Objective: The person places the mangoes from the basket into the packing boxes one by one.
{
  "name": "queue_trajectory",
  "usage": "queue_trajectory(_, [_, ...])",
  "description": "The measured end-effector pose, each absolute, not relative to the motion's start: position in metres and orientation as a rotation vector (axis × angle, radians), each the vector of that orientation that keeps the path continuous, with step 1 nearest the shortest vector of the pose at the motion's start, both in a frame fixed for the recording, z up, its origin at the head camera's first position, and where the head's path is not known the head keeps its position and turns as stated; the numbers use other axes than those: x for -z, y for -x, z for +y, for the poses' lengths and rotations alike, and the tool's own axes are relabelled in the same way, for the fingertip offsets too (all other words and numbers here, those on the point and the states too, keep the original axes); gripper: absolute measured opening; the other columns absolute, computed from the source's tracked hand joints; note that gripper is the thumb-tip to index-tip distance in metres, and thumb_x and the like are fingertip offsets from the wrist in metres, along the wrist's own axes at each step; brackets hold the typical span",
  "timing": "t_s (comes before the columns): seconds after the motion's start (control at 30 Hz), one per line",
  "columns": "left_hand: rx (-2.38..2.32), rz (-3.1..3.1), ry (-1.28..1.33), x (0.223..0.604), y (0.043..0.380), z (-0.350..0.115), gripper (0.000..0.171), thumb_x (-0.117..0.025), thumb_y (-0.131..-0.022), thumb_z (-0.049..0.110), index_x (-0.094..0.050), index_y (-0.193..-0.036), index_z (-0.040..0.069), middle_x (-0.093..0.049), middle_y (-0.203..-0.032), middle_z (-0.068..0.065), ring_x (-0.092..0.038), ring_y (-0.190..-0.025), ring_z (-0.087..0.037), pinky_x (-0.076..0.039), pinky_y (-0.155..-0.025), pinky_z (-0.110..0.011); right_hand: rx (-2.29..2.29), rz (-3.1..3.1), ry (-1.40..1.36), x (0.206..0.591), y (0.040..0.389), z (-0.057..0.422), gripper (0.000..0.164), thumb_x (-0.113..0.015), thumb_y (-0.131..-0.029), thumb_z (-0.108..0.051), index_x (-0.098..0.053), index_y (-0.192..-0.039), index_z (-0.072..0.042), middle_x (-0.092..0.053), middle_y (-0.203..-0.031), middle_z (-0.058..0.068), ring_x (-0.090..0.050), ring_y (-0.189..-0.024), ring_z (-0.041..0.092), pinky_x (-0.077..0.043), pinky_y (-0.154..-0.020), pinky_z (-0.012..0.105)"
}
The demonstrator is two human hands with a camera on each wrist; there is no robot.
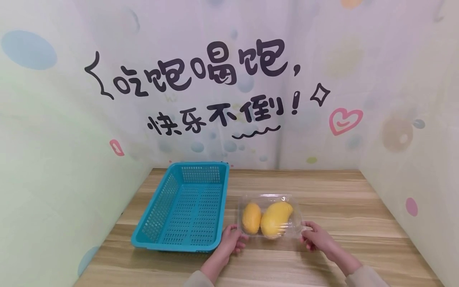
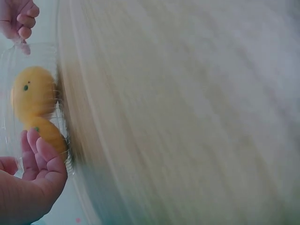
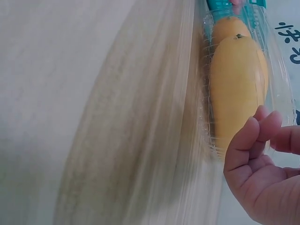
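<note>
A clear plastic box (image 1: 297, 228) stands on the table right of the blue basket, with a smaller orange-yellow mango (image 1: 252, 218) and a larger yellow mango (image 1: 276, 219) inside. My left hand (image 1: 229, 241) holds the box's left end, its fingers bent and its thumb on the other side of the edge in the left wrist view. At the opposite end my right hand (image 1: 317, 238) pinches the box's edge between thumb and fingers. Seen from the right wrist, the larger mango (image 3: 236, 89) lies just beyond my fingertips (image 3: 271, 123).
A blue perforated basket (image 1: 225, 199) with nothing in it stands on the wood-grain table (image 1: 322, 191), close beside my left hand. Printed fabric walls (image 1: 315, 147) close off the table's back and both sides.
</note>
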State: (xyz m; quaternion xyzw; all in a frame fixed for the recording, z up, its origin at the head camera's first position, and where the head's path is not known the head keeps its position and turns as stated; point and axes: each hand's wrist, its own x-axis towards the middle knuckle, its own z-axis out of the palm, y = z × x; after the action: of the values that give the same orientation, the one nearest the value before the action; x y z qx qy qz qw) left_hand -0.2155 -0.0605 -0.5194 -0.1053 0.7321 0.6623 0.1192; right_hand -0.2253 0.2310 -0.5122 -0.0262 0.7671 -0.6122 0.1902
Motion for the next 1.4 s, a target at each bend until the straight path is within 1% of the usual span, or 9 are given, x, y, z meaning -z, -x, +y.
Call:
queue_trajectory(0.3, [-1.983,2.186,0.349,0.523,0.223,-0.054,0.039,-0.042,-0.092,0.021,-0.04,-0.123,-0.003,-0.066,-0.085,-0.005,-0.057,-0.058,-0.01,-0.045,-0.05,-0.022,1.696,2.221,0.006,0.51,0.235,0.229,0.052,-0.041,-0.091,-0.007,-0.019,-0.134,0.013,-0.058,-0.071,0.003,-0.047,-0.051,0.009,-0.042,-0.051,0.023])
queue_trajectory(0.87, [-1.957,2.239,0.383,0.523,0.223,-0.05,0.037,-0.043,-0.093,0.022,-0.043,-0.121,-0.002,-0.067,-0.087,-0.007,-0.058,-0.06,-0.013,-0.045,-0.05,-0.023,1.732,2.158,-0.011,0.51,0.236,0.23,0.051,-0.039,-0.091,-0.006,-0.018,-0.133,0.014,-0.056,-0.069,0.001,-0.047,-0.052,0.006,-0.042,-0.052,0.022])
queue_trajectory(0.93, [-1.953,2.283,0.389,0.521,0.221,-0.049,0.041,-0.044,-0.091,0.022,-0.041,-0.123,-0.003,-0.064,-0.095,-0.011,-0.059,-0.069,-0.019,-0.047,-0.056,-0.027,1.739,2.158,-0.028,0.509,0.236,0.23,0.051,-0.04,-0.09,-0.007,-0.019,-0.133,0.013,-0.057,-0.069,0.001,-0.047,-0.052,0.006,-0.043,-0.052,0.023])
queue_trajectory(1.0, [-1.952,2.329,0.407,0.517,0.216,-0.048,0.048,-0.045,-0.091,0.023,-0.036,-0.128,-0.006,-0.058,-0.108,-0.022,-0.059,-0.088,-0.03,-0.05,-0.07,-0.036,1.734,2.17,-0.037,0.509,0.234,0.231,0.051,-0.04,-0.091,-0.009,-0.019,-0.133,0.013,-0.057,-0.07,0.001,-0.048,-0.052,0.007,-0.045,-0.053,0.024])
queue_trajectory(1.07, [-1.937,2.356,0.427,0.512,0.208,-0.046,0.059,-0.047,-0.089,0.024,-0.028,-0.135,-0.008,-0.044,-0.126,-0.032,-0.047,-0.111,-0.042,-0.043,-0.089,-0.047,1.709,2.217,-0.041,0.507,0.232,0.234,0.05,-0.04,-0.093,-0.013,-0.021,-0.132,0.012,-0.058,-0.072,0.003,-0.05,-0.053,0.008,-0.046,-0.053,0.026])
queue_trajectory(1.13, [-1.891,2.364,0.445,0.504,0.197,-0.045,0.068,-0.048,-0.088,0.025,-0.019,-0.139,-0.009,-0.026,-0.138,-0.035,-0.028,-0.126,-0.047,-0.027,-0.102,-0.055,1.67,2.29,-0.05,0.503,0.229,0.238,0.049,-0.04,-0.096,-0.018,-0.024,-0.131,0.012,-0.059,-0.076,0.005,-0.052,-0.054,0.011,-0.048,-0.054,0.028])
queue_trajectory(1.23, [-1.867,2.304,0.397,0.487,0.179,-0.046,0.078,-0.052,-0.085,0.02,-0.008,-0.141,-0.01,-0.006,-0.144,-0.035,-0.008,-0.131,-0.05,-0.011,-0.105,-0.06,1.558,2.449,-0.042,0.494,0.228,0.249,0.05,-0.039,-0.098,-0.026,-0.03,-0.13,0.012,-0.059,-0.084,0.012,-0.055,-0.061,0.017,-0.048,-0.056,0.031])
queue_trajectory(1.3, [-1.848,2.289,0.334,0.471,0.168,-0.048,0.082,-0.055,-0.082,0.018,-0.007,-0.142,-0.008,-0.002,-0.145,-0.034,-0.004,-0.131,-0.051,-0.008,-0.103,-0.063,1.439,2.569,0.006,0.486,0.229,0.259,0.052,-0.038,-0.098,-0.03,-0.033,-0.129,0.012,-0.059,-0.091,0.019,-0.059,-0.069,0.023,-0.049,-0.059,0.034])
queue_trajectory(1.4, [-1.819,2.262,0.153,0.443,0.152,-0.057,0.087,-0.058,-0.082,0.02,-0.002,-0.144,-0.003,0.002,-0.146,-0.033,-0.001,-0.131,-0.052,-0.008,-0.1,-0.067,1.202,2.766,0.135,0.472,0.232,0.272,0.057,-0.033,-0.099,-0.035,-0.035,-0.13,0.013,-0.055,-0.108,0.032,-0.058,-0.089,0.039,-0.049,-0.071,0.045])
